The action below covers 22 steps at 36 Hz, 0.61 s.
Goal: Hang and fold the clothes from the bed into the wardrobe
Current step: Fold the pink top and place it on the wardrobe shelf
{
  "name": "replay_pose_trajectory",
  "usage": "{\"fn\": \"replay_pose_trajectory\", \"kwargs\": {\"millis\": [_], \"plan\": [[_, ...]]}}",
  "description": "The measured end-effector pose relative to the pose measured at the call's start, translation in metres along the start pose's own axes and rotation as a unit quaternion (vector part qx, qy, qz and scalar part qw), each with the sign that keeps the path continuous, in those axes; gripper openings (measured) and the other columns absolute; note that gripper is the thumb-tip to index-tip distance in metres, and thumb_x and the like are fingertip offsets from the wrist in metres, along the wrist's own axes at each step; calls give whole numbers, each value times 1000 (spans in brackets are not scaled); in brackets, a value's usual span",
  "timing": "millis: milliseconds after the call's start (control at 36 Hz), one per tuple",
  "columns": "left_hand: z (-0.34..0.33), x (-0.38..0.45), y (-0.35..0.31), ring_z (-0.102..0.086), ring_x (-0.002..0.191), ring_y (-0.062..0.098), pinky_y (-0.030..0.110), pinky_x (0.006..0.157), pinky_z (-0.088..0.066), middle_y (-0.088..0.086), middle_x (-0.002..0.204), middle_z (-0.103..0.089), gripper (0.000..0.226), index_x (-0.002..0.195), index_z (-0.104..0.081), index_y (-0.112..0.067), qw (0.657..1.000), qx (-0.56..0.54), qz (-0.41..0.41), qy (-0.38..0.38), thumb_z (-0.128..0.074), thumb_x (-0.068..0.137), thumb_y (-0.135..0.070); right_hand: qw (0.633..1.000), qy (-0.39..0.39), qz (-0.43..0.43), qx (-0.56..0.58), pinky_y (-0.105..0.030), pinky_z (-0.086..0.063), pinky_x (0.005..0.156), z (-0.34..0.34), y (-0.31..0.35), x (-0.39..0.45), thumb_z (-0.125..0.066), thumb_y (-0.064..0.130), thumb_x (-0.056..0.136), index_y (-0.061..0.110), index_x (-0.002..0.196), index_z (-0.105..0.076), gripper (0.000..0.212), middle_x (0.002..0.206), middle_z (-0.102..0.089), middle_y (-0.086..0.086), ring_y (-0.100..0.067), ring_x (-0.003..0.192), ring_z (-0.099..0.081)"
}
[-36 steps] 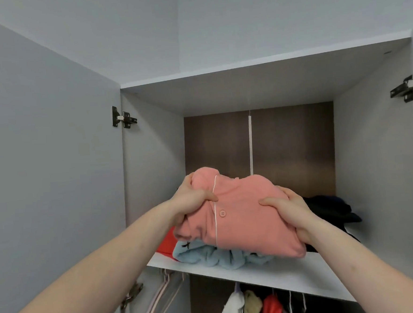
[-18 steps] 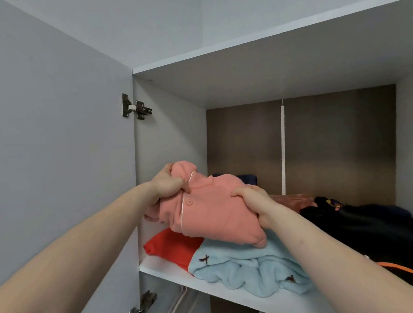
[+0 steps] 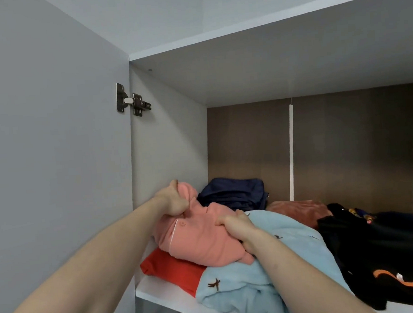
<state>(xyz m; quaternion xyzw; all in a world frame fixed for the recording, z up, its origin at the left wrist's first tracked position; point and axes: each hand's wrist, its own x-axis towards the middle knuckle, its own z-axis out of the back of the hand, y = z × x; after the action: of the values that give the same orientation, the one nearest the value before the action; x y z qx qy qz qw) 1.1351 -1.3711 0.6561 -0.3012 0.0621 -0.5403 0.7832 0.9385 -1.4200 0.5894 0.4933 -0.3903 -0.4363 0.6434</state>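
A folded pink garment (image 3: 201,239) with a button and white piping lies on the upper wardrobe shelf (image 3: 161,290), resting on a red garment (image 3: 174,268) and the edge of a light blue one (image 3: 256,289). My left hand (image 3: 173,201) grips its far left end near the wardrobe's side wall. At its right edge, my right hand (image 3: 237,227) holds the pink fabric with curled fingers.
A navy garment (image 3: 232,191) sits at the back of the shelf, a rust-coloured one (image 3: 299,208) beside it, and black clothes with orange trim (image 3: 383,254) fill the right. The open wardrobe door (image 3: 54,154) stands at the left with its hinge (image 3: 133,102).
Both hands have pushed the pink garment further back and left onto the shelf, onto the red garment. The view has come closer to the shelf.
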Motion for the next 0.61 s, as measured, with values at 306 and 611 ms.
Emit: {"fn": "replay_pose_trajectory", "kwargs": {"millis": [306,611], "plan": [[-46,19,32,-49,135,33,34,104,-43,11,150,-47,110,160,-6,-20,994,112,-1,12,-72,74,-38,999,5,-15,-46,-28,-47,80,-1,-28,9,-70,23,88,19,157,-23,83,121,-48,0,-16,102,-54],[-79,-44,28,-10,153,31,52,123,-3,2,166,-15,81,159,-18,-33,954,185,-231,-43,-37,86,-62,997,-25,3,-78,-33,-45,104,-7,-32,0,-68,20,93,18,159,-23,79,150,-46,-7,-22,125,-51]]}}
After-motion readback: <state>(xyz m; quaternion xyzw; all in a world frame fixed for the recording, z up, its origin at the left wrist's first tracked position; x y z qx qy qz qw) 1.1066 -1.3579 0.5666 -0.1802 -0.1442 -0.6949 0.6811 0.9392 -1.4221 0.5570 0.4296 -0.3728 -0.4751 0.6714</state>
